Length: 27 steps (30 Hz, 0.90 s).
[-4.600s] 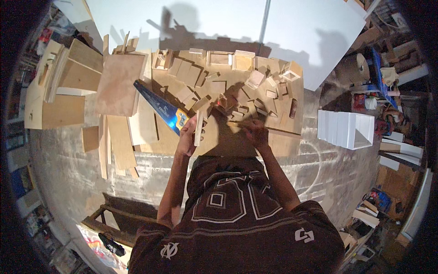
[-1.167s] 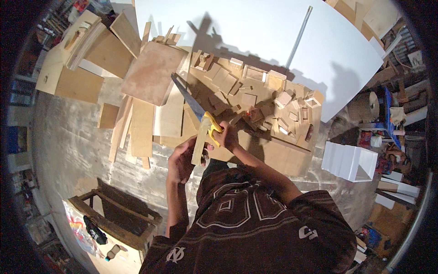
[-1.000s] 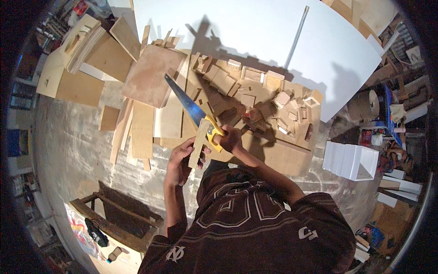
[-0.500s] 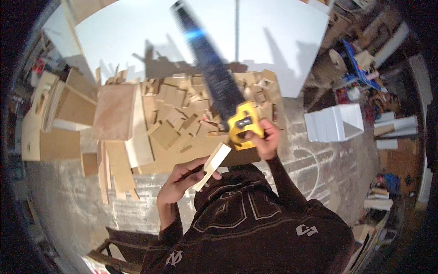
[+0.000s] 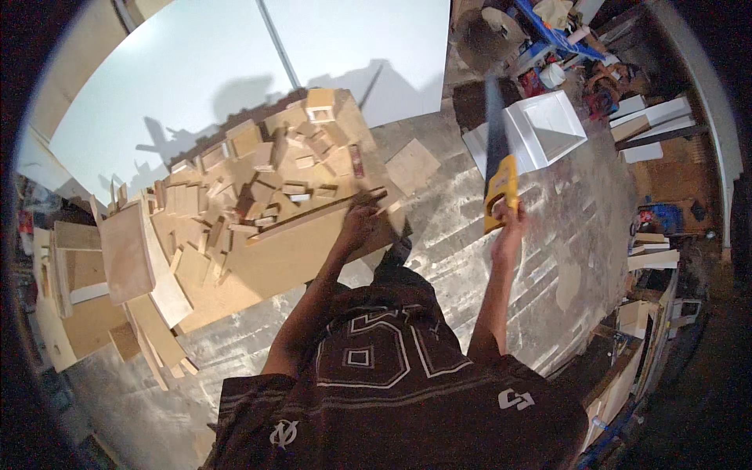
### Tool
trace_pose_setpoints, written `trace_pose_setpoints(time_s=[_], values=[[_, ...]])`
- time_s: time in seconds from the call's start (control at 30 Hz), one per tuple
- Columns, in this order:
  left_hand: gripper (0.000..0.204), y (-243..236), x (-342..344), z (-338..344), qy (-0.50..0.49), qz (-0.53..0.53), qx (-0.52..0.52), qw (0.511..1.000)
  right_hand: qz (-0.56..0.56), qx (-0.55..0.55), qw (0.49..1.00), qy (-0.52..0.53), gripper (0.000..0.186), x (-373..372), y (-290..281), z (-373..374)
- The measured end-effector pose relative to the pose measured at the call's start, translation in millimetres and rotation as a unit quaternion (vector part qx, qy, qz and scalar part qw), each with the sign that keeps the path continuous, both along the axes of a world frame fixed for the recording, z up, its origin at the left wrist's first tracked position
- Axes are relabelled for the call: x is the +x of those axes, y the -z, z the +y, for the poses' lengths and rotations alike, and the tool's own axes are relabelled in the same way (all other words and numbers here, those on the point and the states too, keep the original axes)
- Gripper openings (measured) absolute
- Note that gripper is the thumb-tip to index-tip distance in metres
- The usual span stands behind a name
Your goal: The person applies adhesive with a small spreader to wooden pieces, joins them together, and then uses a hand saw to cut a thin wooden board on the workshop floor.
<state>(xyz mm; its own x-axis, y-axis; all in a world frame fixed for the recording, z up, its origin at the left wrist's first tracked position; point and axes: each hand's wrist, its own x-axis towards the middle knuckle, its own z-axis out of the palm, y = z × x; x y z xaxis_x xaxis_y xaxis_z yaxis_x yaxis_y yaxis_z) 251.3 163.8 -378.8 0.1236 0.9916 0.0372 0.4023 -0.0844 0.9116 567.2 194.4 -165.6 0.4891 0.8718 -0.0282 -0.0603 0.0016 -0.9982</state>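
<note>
A handsaw with a yellow handle (image 5: pixel 502 188) and a dark blade is gripped in my right hand (image 5: pixel 509 223), off to the right of the worktable. Its blade points away from me, over the floor and beside a white box. At the right part of the table, my left hand (image 5: pixel 360 225) is closed about the end of a narrow wooden strip (image 5: pixel 313 213), which slants across the near side of the tabletop. Behind the strip lie many small wood offcuts (image 5: pixel 262 188). My left fingers are partly hidden and darkened by shadow.
The brown tabletop (image 5: pixel 235 280) has larger boards (image 5: pixel 129 251) leaning at its left end. A white panel (image 5: pixel 180 70) stands behind it. On the right are a white open box (image 5: pixel 552 129) on the concrete floor (image 5: pixel 439 274) and stacked scraps of board (image 5: pixel 654 125).
My view has turned to the right. The saw has swung from over the table to its right side. My left hand has moved from near my body to the table.
</note>
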Motion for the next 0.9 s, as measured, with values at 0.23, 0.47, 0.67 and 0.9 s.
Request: trace_pose_setpoints(time_s=[0.23,0.47,0.67,0.9], values=[[0.024,-4,101,28,-0.09,0.109,-0.025,0.99,-0.007,-0.192,0.975,-0.113,0.014,75,193,31],[0.027,4,116,26,-0.135,0.242,0.001,0.961,-0.261,-0.152,0.909,-0.288,0.043,30,283,70],[0.025,7,127,31,-0.191,0.228,-0.043,0.954,-0.13,-0.203,0.904,-0.352,0.044,9,288,73],[0.029,3,104,37,-0.207,0.08,-0.018,0.975,-0.166,-0.187,0.911,-0.329,0.042,-2,284,64]])
